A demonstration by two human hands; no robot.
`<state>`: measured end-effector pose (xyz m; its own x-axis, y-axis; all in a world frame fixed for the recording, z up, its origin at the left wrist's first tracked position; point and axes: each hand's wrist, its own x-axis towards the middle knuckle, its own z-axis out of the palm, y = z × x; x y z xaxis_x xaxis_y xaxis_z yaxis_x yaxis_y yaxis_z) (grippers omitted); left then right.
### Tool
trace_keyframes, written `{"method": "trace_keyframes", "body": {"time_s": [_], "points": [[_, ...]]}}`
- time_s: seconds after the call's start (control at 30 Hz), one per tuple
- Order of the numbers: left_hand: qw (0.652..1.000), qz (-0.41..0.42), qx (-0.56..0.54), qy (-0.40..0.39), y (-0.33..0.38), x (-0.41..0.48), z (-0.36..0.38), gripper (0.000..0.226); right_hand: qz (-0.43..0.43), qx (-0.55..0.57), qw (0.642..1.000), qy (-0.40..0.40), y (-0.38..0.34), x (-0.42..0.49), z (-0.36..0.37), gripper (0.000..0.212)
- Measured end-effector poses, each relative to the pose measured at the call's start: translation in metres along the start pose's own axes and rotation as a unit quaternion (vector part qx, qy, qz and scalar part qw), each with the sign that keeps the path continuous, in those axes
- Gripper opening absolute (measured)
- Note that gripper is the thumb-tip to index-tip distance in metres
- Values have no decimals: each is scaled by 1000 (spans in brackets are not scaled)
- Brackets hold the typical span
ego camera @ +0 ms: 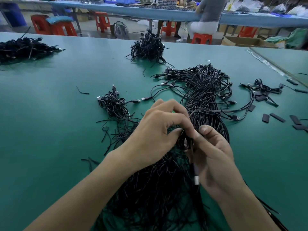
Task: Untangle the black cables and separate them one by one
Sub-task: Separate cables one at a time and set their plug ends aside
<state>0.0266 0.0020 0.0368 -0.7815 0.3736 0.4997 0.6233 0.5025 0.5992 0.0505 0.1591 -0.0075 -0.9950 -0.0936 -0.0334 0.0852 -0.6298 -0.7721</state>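
A long tangled bundle of black cables (pixel 205 97) with USB plugs runs from the table's middle down toward me. My left hand (pixel 156 130) pinches a few strands of the bundle between thumb and curled fingers. My right hand (pixel 215 157) grips a looped cable, whose silver plug (pixel 196 180) hangs against its palm. The two hands meet over the bundle's middle. A small coiled clump of cables (pixel 115 104) lies to the left of my hands. Loose cut ends (pixel 150 189) spread out below my wrists.
The green table (pixel 50 122) also holds cable heaps at the far left (pixel 25 49) and far centre (pixel 148 47), a small knot at right (pixel 265 90) and black sleeve pieces (pixel 276 117). Behind stand red stools, a fan, and a seated person at a blue bench.
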Motion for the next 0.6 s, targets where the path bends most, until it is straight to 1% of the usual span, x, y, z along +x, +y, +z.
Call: {"method": "trace_keyframes", "body": {"time_s": [0.1, 0.17, 0.23, 0.3, 0.33, 0.4, 0.47, 0.53, 0.57, 0.6], "points": [[1000, -8, 13, 17, 2, -2, 3, 36, -19, -8, 1000, -6, 0, 1, 1, 15], [1000, -23, -11, 12, 6, -2, 4, 28, -37, -12, 999, 1, 0, 1, 1, 17], [999, -44, -15, 6, 9, -2, 4, 28, -52, -18, 998, 6, -2, 2, -1, 17], [997, -70, 13, -11, 6, -2, 4, 30, -71, -47, 996, 9, -4, 3, -2, 16], [996, -83, 10, -23, 4, -3, 5, 28, -85, -68, 994, 11, -3, 4, -2, 18], [996, -78, 11, -39, 1, -4, 5, 23, -111, -120, 986, 21, -1, 4, -2, 22], [996, -72, 26, -40, 0, -5, 5, 24, -133, -158, 978, 29, 2, 3, 0, 20], [990, -119, -41, -56, -1, -4, 2, 13, -155, -169, 973, 29, 4, 2, 0, 24], [980, -157, -96, -71, -1, -4, 0, 7, -160, -168, 972, 29, 4, 2, 1, 25], [966, -192, -151, -83, 0, -3, 0, 5, -160, -161, 974, 27, 3, 1, 2, 25]]}}
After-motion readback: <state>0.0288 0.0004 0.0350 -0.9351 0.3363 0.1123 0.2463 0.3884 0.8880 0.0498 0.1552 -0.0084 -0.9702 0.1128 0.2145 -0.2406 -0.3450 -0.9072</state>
